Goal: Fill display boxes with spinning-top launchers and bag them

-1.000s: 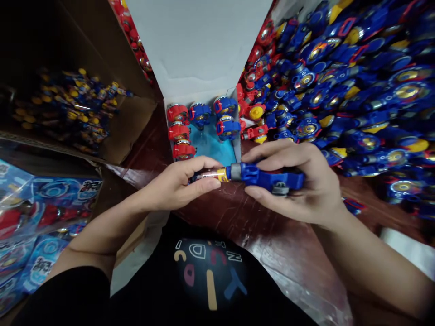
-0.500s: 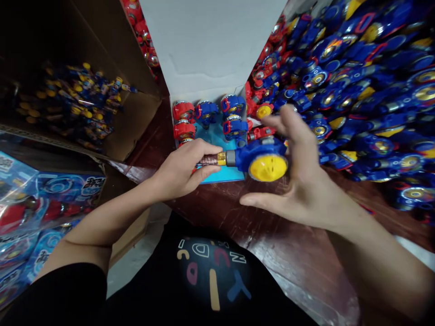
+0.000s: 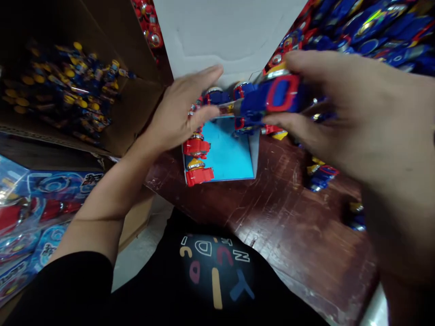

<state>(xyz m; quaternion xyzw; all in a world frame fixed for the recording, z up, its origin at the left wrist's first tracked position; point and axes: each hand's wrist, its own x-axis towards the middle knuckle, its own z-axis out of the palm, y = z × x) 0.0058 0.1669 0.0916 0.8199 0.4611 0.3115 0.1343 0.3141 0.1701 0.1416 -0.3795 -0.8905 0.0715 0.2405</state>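
A blue toy [image 3: 272, 97] is gripped by the right hand [image 3: 353, 113] above the box [image 3: 227, 156] on the table [image 3: 288, 213]. The left hand [image 3: 180, 113] is spread beside its thin stem. Light, rigid plastic is judged; the broad body is best pinched, the stem being snappable.

Bare tabletop [image 3: 288, 213] beside toy heap [image 3: 356, 27]

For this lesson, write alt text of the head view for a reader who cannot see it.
Two bare hands hover over a small open box with a light-blue floor: the right hand grips a blue toy launcher, the left hand is open at its tip. Red launchers line the box's left side; loose blue launchers are heaped to the right.
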